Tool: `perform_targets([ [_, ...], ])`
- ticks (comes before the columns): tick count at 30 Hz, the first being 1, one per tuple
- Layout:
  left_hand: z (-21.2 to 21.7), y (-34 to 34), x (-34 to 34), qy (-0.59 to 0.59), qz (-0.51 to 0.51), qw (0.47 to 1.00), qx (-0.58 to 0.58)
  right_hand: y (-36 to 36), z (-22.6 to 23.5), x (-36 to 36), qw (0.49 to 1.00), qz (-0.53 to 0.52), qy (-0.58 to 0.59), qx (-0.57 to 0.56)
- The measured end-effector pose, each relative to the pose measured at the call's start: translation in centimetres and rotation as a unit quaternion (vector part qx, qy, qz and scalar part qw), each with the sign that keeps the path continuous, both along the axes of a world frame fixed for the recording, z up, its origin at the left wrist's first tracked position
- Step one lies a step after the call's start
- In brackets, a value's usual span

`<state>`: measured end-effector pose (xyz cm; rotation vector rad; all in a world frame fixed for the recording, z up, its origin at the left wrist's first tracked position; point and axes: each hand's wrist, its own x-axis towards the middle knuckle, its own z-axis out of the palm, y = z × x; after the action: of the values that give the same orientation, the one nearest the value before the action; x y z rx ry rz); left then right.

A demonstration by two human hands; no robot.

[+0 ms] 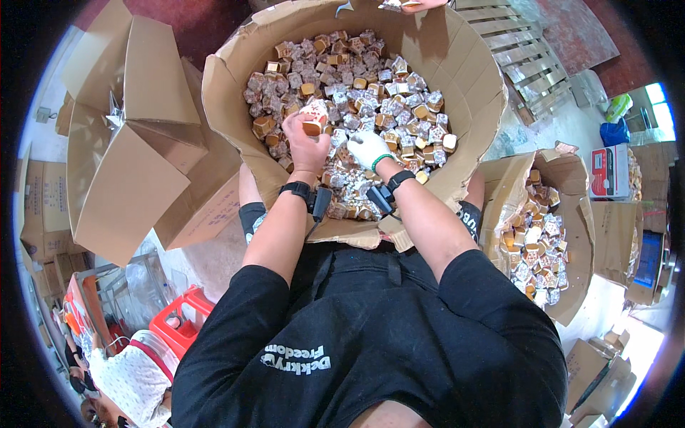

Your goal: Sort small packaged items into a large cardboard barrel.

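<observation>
In the head view, a large cardboard box sits in front of the person, its walls bowed outward and its inside heaped with small wrapped cubes in brown, white and silver.

The left hand is bare and reaches into the heap near the middle of the box; its fingers are curled shut around one small cube with an orange-brown face, held just above the pile. A black wrist strap with a small black device hanging from it circles the left wrist.

The right hand wears a white glove and rests on the pile just beside the left hand, at about 3 o'clock from it. Its fingers are bent down among the cubes (whether they grip anything I cannot tell). It carries a similar black strap and a green band at the wrist.

At 9 o'clock stands an open empty carton. At 3 o'clock a second box holds more cubes. A red crate sits at 7 o'clock.
</observation>
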<state>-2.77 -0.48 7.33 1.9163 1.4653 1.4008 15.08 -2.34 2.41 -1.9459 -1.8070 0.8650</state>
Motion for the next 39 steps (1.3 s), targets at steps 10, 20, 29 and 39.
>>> perform_targets([
  [10, -7.6, 1.6, -1.5, -0.466, -0.050, 0.737, -0.487, -1.7, 6.1, -2.2, 0.967, 0.074, 0.187, 0.160],
  [20, -2.7, 0.2, -0.2, -0.438, -0.078, 0.684, -0.578, -1.9, 5.7, -3.2, 0.956, 0.163, 0.065, 0.235],
  [29, -2.1, -0.2, 0.0, -0.342, -0.081, 0.767, -0.537, -2.0, 7.3, -2.4, 0.976, -0.010, -0.004, 0.219],
  [39, -2.1, -1.2, 1.5, -0.134, -0.074, 0.950, -0.271, -0.4, 1.8, -1.3, 0.961, -0.230, 0.156, 0.003],
])
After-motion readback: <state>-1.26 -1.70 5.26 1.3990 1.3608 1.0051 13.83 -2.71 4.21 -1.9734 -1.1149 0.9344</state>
